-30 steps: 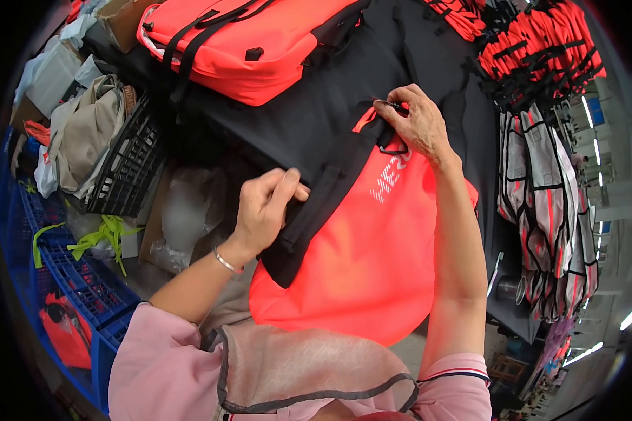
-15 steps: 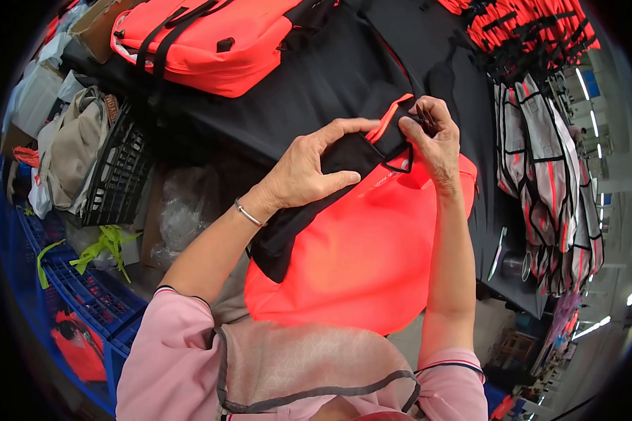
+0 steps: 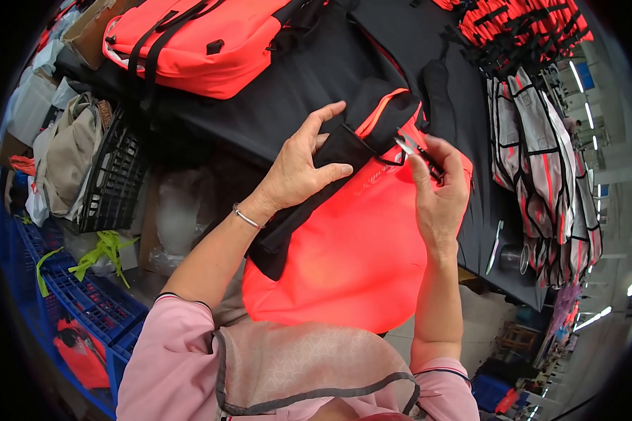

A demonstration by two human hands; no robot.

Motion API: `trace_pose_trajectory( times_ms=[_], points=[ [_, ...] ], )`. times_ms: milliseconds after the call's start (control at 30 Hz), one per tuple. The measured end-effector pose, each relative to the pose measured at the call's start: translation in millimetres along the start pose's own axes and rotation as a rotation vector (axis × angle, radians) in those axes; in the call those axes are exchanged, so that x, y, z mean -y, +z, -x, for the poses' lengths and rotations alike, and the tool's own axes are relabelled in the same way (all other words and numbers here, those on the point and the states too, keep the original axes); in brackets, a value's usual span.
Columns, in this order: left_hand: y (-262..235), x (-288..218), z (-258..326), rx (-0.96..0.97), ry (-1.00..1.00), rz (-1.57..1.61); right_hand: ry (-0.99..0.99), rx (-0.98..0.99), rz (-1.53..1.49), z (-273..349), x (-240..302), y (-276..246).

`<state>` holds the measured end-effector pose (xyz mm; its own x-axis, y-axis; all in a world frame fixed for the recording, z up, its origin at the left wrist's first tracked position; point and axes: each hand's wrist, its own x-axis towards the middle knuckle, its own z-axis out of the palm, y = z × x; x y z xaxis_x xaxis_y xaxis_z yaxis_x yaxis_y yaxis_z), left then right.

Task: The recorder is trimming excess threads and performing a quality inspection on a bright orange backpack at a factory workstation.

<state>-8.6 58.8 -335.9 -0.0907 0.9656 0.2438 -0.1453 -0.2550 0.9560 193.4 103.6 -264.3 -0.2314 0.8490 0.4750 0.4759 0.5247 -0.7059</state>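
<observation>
A bright coral-orange bag [image 3: 351, 259] with black parts lies in front of me, its lower end hanging over the table's near edge. My right hand [image 3: 442, 193] is closed on small thread snips [image 3: 420, 152], whose blades point up and left over the bag's upper edge. Open, with thumb and fingers spread, my left hand [image 3: 295, 168] is over the black panel [image 3: 274, 249] along the bag's left side. Between the hands are a thin black loop [image 3: 385, 158] and an orange-edged black piece [image 3: 379, 112]. Whether the left fingers touch the cloth I cannot tell.
Another orange bag [image 3: 196, 52] with black straps lies at the far left of the black-covered table [image 3: 295, 91]. Bundled orange pieces [image 3: 523, 31] and grey bag parts [image 3: 541, 154] are at the right. A black crate [image 3: 116, 172] and blue crates [image 3: 95, 302] stand left.
My right hand has moved down and right, off the bag's top edge, and the snips' blades now show. The left fingers have lifted away from the orange-edged piece.
</observation>
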Motion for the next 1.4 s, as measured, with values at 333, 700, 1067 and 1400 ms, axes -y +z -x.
trace_pose_trajectory(
  times_ms=[333, 700, 1067, 1400],
  points=[
    [-3, 16, -3, 0.004, -0.084, 0.053, -0.34, 0.147, 0.352, -12, 1, 11],
    [-6, 14, -4, 0.021, -0.203, 0.147, -0.53, 0.139, 0.566, -23, 6, 13],
    [-6, 28, -10, -0.003, -0.313, 0.513, -0.584, 0.263, 0.396, -44, -2, 4],
    [-7, 34, -14, 0.119, -0.378, 0.742, -0.767, 0.431, 0.586, -63, 22, -6]
  ],
)
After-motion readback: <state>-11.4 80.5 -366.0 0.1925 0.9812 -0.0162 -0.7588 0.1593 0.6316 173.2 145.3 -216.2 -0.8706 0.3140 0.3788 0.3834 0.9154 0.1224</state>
